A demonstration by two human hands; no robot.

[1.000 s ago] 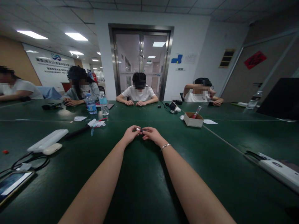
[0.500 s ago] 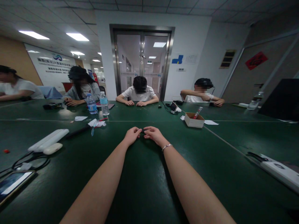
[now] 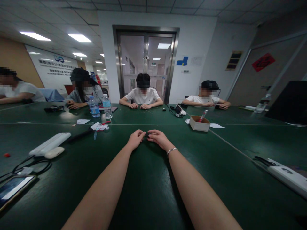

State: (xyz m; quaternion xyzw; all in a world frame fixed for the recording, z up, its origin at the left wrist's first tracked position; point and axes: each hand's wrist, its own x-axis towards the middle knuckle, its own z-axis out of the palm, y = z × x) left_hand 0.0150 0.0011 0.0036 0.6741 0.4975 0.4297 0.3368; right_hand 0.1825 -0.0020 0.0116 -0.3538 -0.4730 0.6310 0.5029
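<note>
Both my forearms reach out over the dark green table (image 3: pixel 148 185), and my hands meet at its middle. My left hand (image 3: pixel 135 138) and my right hand (image 3: pixel 158 138) rest low on the tabletop, fingers curled and fingertips pinched together. Between the fingertips sits a small dark object (image 3: pixel 146 135), mostly hidden, and I cannot make out what it is. A thin silver bracelet (image 3: pixel 171 150) circles my right wrist.
An open cardboard box (image 3: pixel 198 124) stands to the right beyond my hands, and two water bottles (image 3: pixel 106 107) to the far left. A white power strip (image 3: pixel 50 143), cables and a phone (image 3: pixel 13 188) lie at left. A white device (image 3: pixel 285 175) lies at right. Several people sit across the table.
My hands have sunk from slightly raised down onto the table, and the small silvery tip seen between the fingers is now covered. A person at far right lowered an arm.
</note>
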